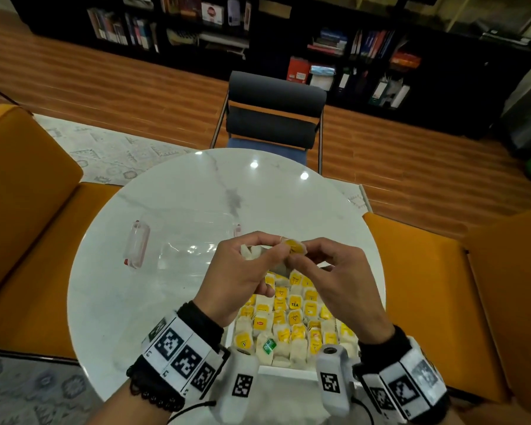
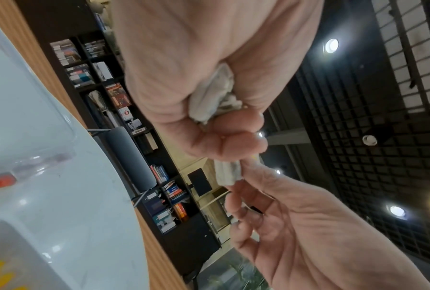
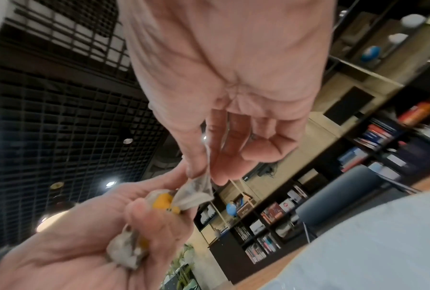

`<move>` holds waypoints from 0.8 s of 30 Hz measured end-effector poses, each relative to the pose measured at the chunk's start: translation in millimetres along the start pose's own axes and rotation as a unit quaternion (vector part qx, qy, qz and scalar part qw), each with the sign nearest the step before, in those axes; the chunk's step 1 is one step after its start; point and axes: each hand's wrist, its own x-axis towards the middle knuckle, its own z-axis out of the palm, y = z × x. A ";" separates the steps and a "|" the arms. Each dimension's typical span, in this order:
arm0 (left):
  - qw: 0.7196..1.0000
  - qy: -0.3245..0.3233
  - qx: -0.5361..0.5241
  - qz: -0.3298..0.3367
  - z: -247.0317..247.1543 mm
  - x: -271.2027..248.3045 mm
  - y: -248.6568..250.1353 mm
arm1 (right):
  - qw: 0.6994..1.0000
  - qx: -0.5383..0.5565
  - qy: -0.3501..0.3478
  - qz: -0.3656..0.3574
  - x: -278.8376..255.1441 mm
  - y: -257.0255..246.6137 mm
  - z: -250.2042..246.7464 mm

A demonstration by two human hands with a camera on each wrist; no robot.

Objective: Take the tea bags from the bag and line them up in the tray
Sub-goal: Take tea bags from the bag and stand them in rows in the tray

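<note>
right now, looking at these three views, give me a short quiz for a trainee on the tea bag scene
1. True or false: the left hand holds nothing.
2. Which hand pinches the corner of a tea bag between thumb and finger? A) left B) right C) neither
3. Fill in: among the yellow-tagged tea bags in the tray, one tag is ____.

Key
1. False: it grips a small bunch of tea bags.
2. B: the right hand pinches it, in the air above the table.
3. Green.
</note>
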 end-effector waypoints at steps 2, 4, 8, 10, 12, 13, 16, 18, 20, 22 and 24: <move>0.999 0.026 0.007 -0.017 -2.8 0.8 -6.2 | 1.000 0.005 -0.005 0.006 7.5 15.7 -3.4; 0.997 0.059 -0.004 -0.046 -12.9 -0.5 -12.7 | 0.999 -0.029 -0.024 0.031 16.3 44.3 -5.3; 0.990 0.102 -0.035 -0.086 -37.9 -13.0 -24.1 | 0.978 -0.159 -0.064 0.121 27.8 118.7 5.4; 0.987 0.116 -0.043 -0.099 -46.6 -21.6 -29.1 | 0.966 -0.193 -0.079 0.154 29.7 145.3 15.6; 0.985 0.124 -0.041 -0.116 -52.8 -28.8 -35.3 | 0.958 -0.203 -0.105 0.175 31.8 162.4 27.1; 0.983 0.127 -0.040 -0.125 -54.9 -31.8 -38.2 | 0.955 -0.203 -0.117 0.184 33.3 168.2 32.8; 0.979 0.133 -0.045 -0.150 -58.0 -38.0 -44.6 | 0.944 -0.224 -0.157 0.186 40.5 182.7 47.6; 0.974 0.136 -0.075 -0.164 -57.2 -39.9 -45.9 | 0.934 -0.243 -0.181 0.188 45.0 189.4 56.1; 0.963 0.145 -0.129 -0.189 -55.6 -40.4 -46.3 | 0.922 -0.273 -0.185 0.201 47.2 194.5 63.2; 0.942 0.150 -0.205 -0.221 -54.2 -39.7 -45.2 | 0.912 -0.303 -0.165 0.221 46.3 195.2 69.1; 0.913 0.142 -0.293 -0.247 -53.2 -38.0 -43.6 | 0.906 -0.326 -0.137 0.234 41.3 191.2 72.5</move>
